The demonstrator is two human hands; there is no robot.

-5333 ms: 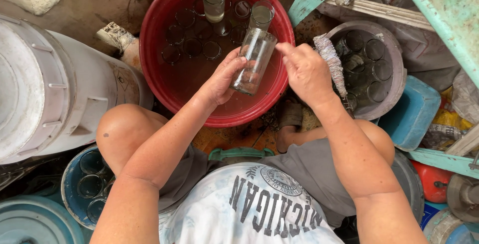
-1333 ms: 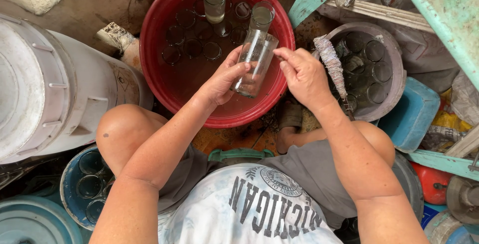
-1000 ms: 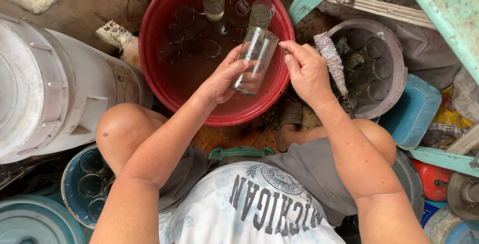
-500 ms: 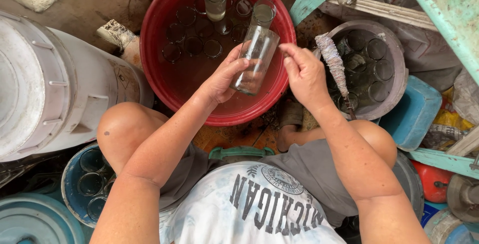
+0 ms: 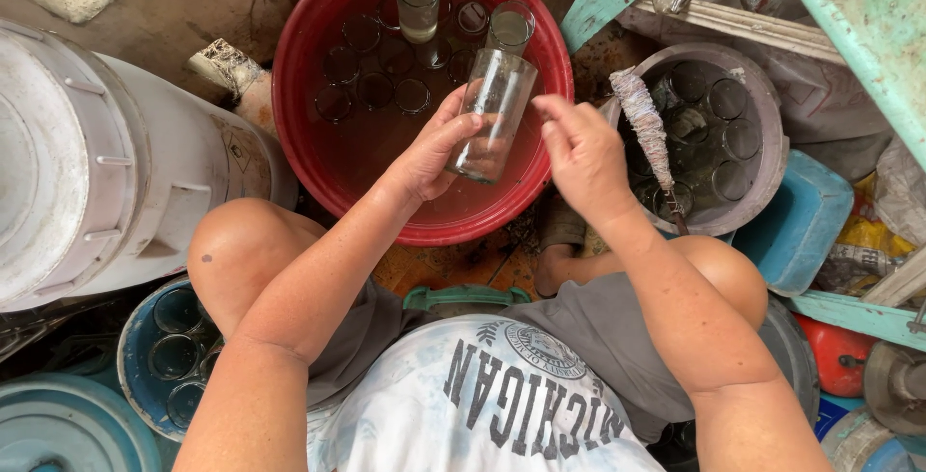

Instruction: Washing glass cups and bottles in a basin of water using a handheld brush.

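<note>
Left hand point(image 5: 429, 149) fingers wrapped around tilted clear glass point(image 5: 492, 115) over red basin point(image 5: 299, 67); right hand point(image 5: 579, 149) beside it, fingers loosely curled, empty.

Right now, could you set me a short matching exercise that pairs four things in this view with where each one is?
Things:
1. clear glass
2. bottle brush
3. red basin
4. white drum

Places:
A. leaning in the grey tub of glasses
B. held by the left hand, with the right hand close beside it
C. lying on its side at the left of the view
D. on the ground ahead of the knees, holding water and sunken glasses

Pairs: 1-B, 2-A, 3-D, 4-C
</note>
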